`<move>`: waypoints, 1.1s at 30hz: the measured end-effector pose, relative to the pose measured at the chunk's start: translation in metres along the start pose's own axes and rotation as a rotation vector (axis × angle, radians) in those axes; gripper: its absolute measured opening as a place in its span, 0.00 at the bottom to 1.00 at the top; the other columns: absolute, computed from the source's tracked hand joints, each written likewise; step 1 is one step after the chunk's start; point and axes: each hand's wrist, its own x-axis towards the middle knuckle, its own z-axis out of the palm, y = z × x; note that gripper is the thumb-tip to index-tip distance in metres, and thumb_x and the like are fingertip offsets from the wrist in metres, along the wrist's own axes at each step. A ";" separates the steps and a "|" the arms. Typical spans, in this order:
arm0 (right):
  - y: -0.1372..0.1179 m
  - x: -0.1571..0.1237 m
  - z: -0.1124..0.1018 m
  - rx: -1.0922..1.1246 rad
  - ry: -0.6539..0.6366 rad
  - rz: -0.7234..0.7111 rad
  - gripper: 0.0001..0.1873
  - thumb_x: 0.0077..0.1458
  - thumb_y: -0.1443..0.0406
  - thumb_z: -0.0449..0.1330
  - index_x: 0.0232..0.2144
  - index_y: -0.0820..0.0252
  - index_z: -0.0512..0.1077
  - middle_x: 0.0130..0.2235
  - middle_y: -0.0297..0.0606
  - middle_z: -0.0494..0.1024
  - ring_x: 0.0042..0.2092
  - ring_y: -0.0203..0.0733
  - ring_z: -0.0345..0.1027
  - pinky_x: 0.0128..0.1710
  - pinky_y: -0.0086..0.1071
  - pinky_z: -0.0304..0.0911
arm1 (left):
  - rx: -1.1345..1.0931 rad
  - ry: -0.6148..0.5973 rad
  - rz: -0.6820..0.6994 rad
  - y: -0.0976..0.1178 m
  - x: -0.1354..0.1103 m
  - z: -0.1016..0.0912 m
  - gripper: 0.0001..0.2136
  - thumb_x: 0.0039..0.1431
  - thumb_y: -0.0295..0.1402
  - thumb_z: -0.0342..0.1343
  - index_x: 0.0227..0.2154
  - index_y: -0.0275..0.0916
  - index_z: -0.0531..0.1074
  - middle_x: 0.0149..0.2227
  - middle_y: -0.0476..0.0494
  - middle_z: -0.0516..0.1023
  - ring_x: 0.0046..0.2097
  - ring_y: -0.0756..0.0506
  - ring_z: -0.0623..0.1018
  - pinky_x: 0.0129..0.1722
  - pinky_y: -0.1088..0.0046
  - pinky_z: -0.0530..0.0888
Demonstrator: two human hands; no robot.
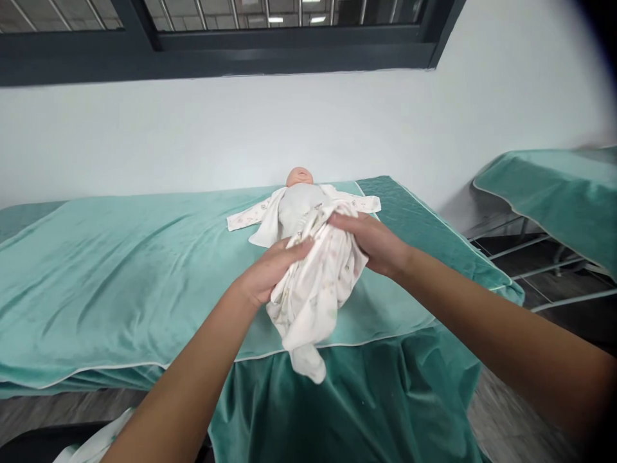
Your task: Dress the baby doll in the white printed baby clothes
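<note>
A baby doll (pixel 299 175) lies on its back on the green bed cover, its head toward the wall. Its body is in a pale grey garment (pixel 297 204), and a white printed top (pixel 248 216) is spread out beneath it with both sleeves stretched sideways. Between my hands hangs a bunched white printed baby garment (pixel 318 283), its lower end dangling over the bed's front edge. My left hand (pixel 277 267) grips its left side, thumb on top. My right hand (pixel 369 239) grips its upper right side. The doll's legs are hidden behind the cloth.
A green velvet cover (pixel 120 270) with white piping drapes the bed and falls over its front. At right stands another green-covered bed (pixel 554 186) with a metal frame. A white wall and barred window (pixel 289 51) lie behind. Some pale cloth (pixel 99 440) sits at lower left.
</note>
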 end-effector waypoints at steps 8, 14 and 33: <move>0.001 0.004 0.003 0.015 -0.107 0.002 0.21 0.51 0.54 0.68 0.45 0.59 0.77 0.38 0.39 0.83 0.39 0.46 0.77 0.38 0.35 0.71 | -0.018 0.034 0.097 0.021 0.000 0.000 0.24 0.53 0.37 0.66 0.52 0.34 0.73 0.43 0.34 0.83 0.46 0.34 0.82 0.45 0.57 0.78; 0.002 0.005 -0.001 -0.175 -0.209 0.095 0.18 0.48 0.58 0.70 0.39 0.61 0.79 0.36 0.40 0.83 0.35 0.44 0.76 0.37 0.35 0.71 | -0.011 0.126 0.134 0.017 0.003 0.002 0.23 0.53 0.38 0.66 0.51 0.36 0.74 0.43 0.37 0.83 0.43 0.37 0.82 0.42 0.62 0.79; 0.123 -0.056 -0.031 -0.301 0.340 0.256 0.21 0.49 0.64 0.60 0.46 0.62 0.76 0.41 0.40 0.83 0.46 0.53 0.75 0.47 0.41 0.68 | 1.273 0.109 -0.135 -0.037 0.037 0.011 0.11 0.56 0.39 0.53 0.33 0.38 0.77 0.39 0.37 0.82 0.42 0.38 0.79 0.38 0.67 0.71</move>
